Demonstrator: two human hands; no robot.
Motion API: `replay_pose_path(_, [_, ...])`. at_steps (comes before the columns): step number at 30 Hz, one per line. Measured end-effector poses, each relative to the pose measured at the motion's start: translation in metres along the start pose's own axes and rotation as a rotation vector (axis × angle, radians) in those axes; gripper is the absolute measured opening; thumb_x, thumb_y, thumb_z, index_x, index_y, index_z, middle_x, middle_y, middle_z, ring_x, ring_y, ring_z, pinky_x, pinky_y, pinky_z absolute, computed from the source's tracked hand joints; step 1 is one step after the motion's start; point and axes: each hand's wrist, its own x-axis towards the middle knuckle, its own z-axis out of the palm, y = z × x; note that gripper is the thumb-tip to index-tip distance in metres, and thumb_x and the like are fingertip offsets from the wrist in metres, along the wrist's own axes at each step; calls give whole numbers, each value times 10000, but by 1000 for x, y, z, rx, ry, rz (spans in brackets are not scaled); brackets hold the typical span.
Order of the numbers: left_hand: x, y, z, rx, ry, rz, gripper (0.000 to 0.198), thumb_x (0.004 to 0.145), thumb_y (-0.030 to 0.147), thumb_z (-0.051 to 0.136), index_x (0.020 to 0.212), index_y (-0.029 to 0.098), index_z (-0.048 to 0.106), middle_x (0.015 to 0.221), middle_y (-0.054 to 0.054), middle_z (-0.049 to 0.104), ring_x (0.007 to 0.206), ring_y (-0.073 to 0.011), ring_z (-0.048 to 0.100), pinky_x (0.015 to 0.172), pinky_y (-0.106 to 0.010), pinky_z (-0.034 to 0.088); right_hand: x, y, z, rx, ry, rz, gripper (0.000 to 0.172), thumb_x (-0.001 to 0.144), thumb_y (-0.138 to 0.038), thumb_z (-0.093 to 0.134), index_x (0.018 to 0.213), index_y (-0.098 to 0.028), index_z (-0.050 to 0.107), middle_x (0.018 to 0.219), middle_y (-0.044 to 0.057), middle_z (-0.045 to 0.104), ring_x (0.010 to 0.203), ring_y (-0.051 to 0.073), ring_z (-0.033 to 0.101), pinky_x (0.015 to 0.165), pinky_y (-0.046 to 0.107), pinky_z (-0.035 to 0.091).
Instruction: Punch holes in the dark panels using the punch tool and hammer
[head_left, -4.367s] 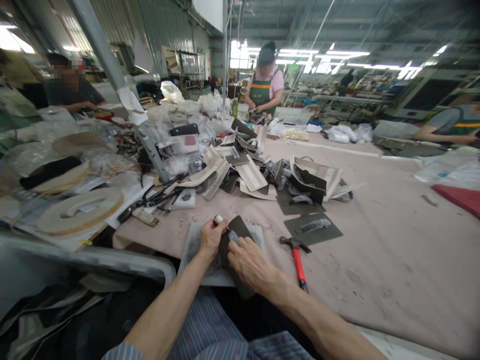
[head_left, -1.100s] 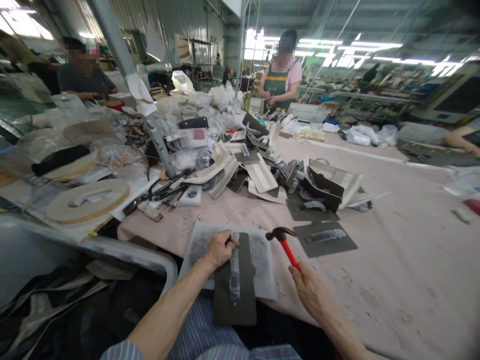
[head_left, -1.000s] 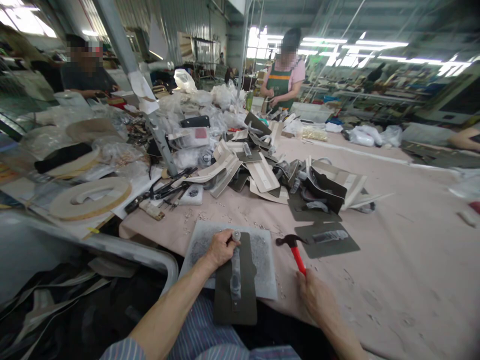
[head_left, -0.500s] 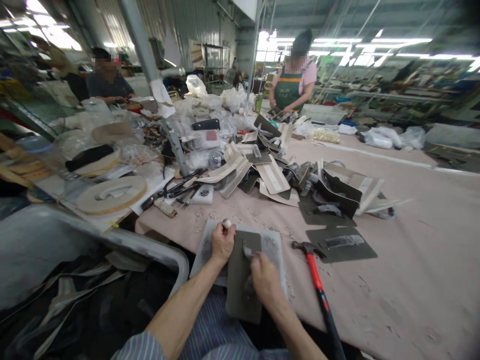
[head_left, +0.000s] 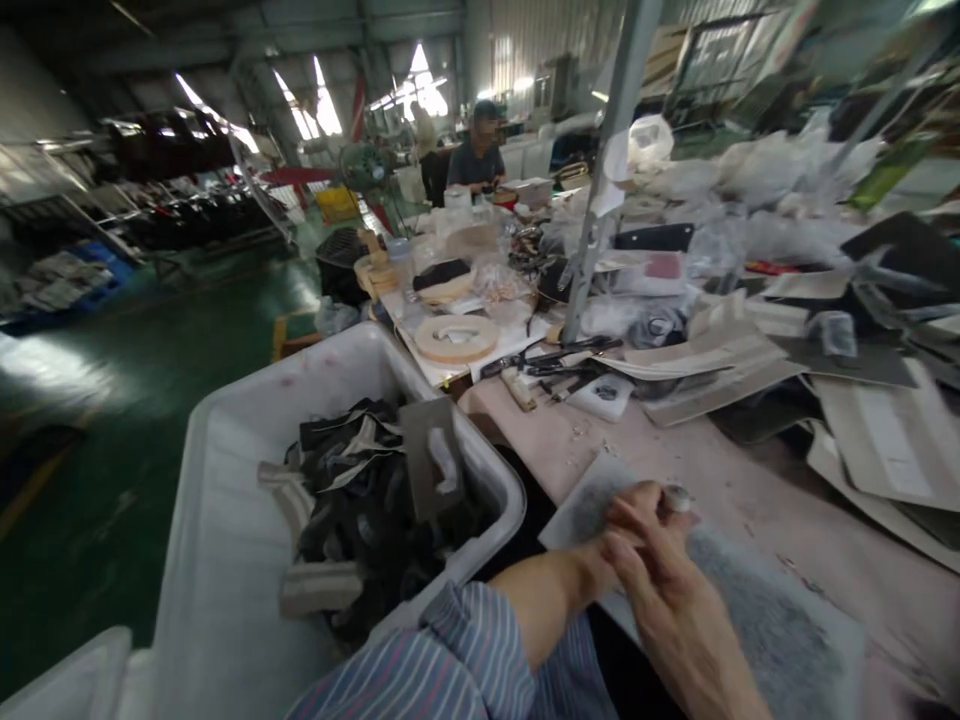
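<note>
Small round-topped tool point(head_left: 679, 497) at lower right of the frame, pinched in left hand point(head_left: 626, 525), fingers curled tight around it, over grey pad point(head_left: 757, 620) on the pinkish surface point(head_left: 750, 500). Right hand point(head_left: 675, 620) just below and overlapping the left, back to the camera, fingers loosely bent; whether holding anything cannot be told. Striped sleeve point(head_left: 450, 670) along the bottom edge.

Left of the hands, white bin point(head_left: 225, 470) at lower left centre, holding dark scraps point(head_left: 352, 500) and a grey panel point(head_left: 431, 470) leaning near its right wall. Further up, tan ring point(head_left: 456, 338) and black hand tools point(head_left: 555, 360) at centre, beside a slanted metal post point(head_left: 600, 190). Heap of grey and beige panels point(head_left: 825, 370) at right. Seated person point(head_left: 476, 160) at upper centre; green floor point(head_left: 112, 330) at left.
</note>
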Motion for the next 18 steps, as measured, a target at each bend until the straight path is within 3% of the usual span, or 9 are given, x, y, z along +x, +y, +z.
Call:
replay_pose_path(2, [5,-1,0,-49,53,-52,135,866,335,670,887,207,632,872,-136,677,751,-170,623,639,-349,463,-2,36,-26,-72,91,130,532,784,-653,492,1112,-262,641,1080,113,713,982,318,671,835,455,526])
replay_pose_path(4, [7,2,-3,-97,68,-53,143,833,327,703,843,218,610,828,-122,662,740,-183,600,660,-361,456,-5,79,-69,-240,193,290,487,759,-647,503,1064,-295,645,948,117,724,882,344,674,766,483,509])
replay_pose_path(6, [0,13,-7,-95,38,-32,106,843,293,660,816,219,589,777,-95,644,708,-189,570,656,-355,441,-19,111,-118,-393,341,401,456,783,-616,476,1061,-295,641,944,141,710,853,337,661,756,473,492])
replay_pose_path(9, [-15,28,-16,-50,69,-16,96,841,299,568,778,227,563,693,-31,609,646,-186,537,620,-314,414,-53,131,-178,-573,540,443,494,835,-505,410,1108,-159,633,1102,204,648,1002,323,620,886,442,468])
replay_pose_path(11, [-8,24,-19,-7,118,-19,153,813,374,568,770,228,563,661,-11,600,627,-190,543,616,-298,411,-66,142,-209,-635,610,567,491,868,-412,405,1152,-71,615,1156,226,609,1110,322,572,964,432,430])
replay_pose_path(15, [21,9,-10,101,100,-63,285,741,523,605,719,242,559,626,-3,612,666,-233,596,620,-291,429,-72,182,-271,-691,831,785,402,913,-295,450,1197,-58,608,1191,206,606,1170,270,550,1019,356,395])
replay_pose_path(18, [20,13,-13,181,101,-92,307,718,556,606,712,251,569,633,-12,627,687,-264,617,613,-305,432,-73,200,-295,-604,911,890,397,940,-328,513,1216,-58,601,1212,208,600,1172,265,556,1014,362,406])
